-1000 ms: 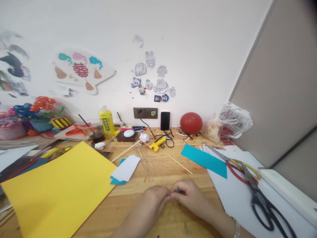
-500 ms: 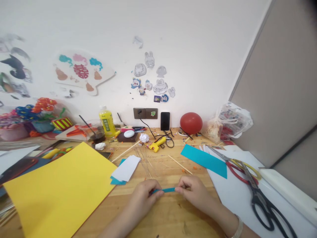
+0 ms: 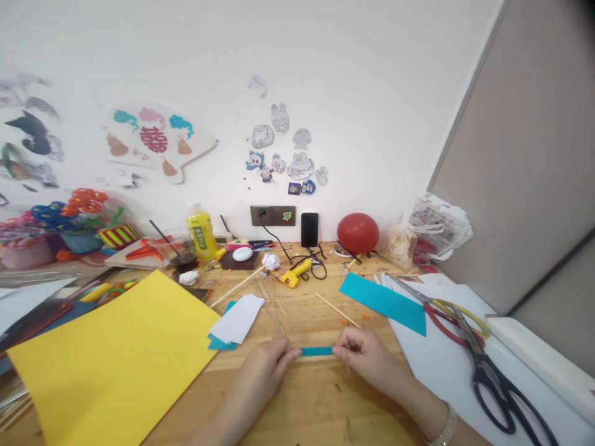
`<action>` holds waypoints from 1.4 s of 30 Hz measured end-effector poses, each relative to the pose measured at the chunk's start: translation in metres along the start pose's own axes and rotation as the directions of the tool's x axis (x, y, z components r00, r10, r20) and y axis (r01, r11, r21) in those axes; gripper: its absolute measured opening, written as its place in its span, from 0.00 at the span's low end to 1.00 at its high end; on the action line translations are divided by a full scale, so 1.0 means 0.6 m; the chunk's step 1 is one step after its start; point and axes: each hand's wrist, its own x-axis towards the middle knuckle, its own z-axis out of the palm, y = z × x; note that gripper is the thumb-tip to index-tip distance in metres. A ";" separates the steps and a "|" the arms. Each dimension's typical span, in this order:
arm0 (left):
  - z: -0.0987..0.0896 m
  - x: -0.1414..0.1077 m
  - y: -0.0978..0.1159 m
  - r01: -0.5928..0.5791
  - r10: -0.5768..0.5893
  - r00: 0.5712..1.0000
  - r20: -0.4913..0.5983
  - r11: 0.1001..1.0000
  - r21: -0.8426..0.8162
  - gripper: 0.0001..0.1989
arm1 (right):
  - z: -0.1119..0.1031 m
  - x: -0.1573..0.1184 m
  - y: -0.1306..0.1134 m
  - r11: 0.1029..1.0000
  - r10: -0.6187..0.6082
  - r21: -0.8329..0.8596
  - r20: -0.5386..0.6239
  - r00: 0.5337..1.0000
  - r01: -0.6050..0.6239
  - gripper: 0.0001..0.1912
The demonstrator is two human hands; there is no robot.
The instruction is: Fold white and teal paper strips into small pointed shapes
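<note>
A narrow blue paper strip [image 3: 317, 351] is stretched level between my two hands, just above the wooden table. My left hand [image 3: 274, 362] pinches its left end between thumb and fingers. At the other end, my right hand [image 3: 357, 352] pinches the strip the same way, a bracelet on that wrist. White paper pieces [image 3: 239, 319] lie on blue paper [image 3: 222, 342] beyond my left hand. A wider blue paper rectangle [image 3: 383, 302] rests past my right hand, partly over white sheets.
Yellow paper [image 3: 125, 353] covers the left side of the table [image 3: 307, 409]. Two pairs of scissors [image 3: 483, 365] lie at right on white sheets. Farther back are a yellow glue gun [image 3: 295, 272], a wooden stick [image 3: 338, 310], a phone [image 3: 310, 230], a red balloon [image 3: 357, 233] and a bottle [image 3: 201, 232].
My hands have moved slightly apart, the left one shifting left, and more of the blue strip shows between them. The view has tilted up a little.
</note>
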 end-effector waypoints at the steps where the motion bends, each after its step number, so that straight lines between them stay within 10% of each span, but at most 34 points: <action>1: -0.004 0.001 -0.002 0.000 0.004 0.997 -0.073 0.999 0.046 0.16 | -0.002 0.000 0.001 1.000 0.008 0.014 -0.012 1.000 -0.008 0.11; 5: -0.008 0.002 -0.003 -0.040 0.053 0.978 -0.202 0.997 0.071 0.15 | -0.001 0.001 -0.004 0.997 0.035 0.072 -0.022 0.999 -0.033 0.11; 11: 0.018 -0.003 0.005 -0.146 0.140 0.988 0.062 0.984 0.102 0.15 | 0.019 -0.002 -0.007 0.998 -0.002 0.062 0.034 0.999 0.000 0.09; 24: -0.001 -0.006 0.010 -0.040 0.077 0.961 0.265 0.989 -0.142 0.15 | 0.001 -0.006 -0.005 0.952 -0.258 -0.114 0.208 0.944 0.285 0.17; 42: 0.012 -0.007 0.001 -0.042 0.093 0.953 0.290 0.983 -0.179 0.12 | 0.011 -0.014 -0.003 0.891 -0.303 -0.239 0.319 0.898 0.386 0.21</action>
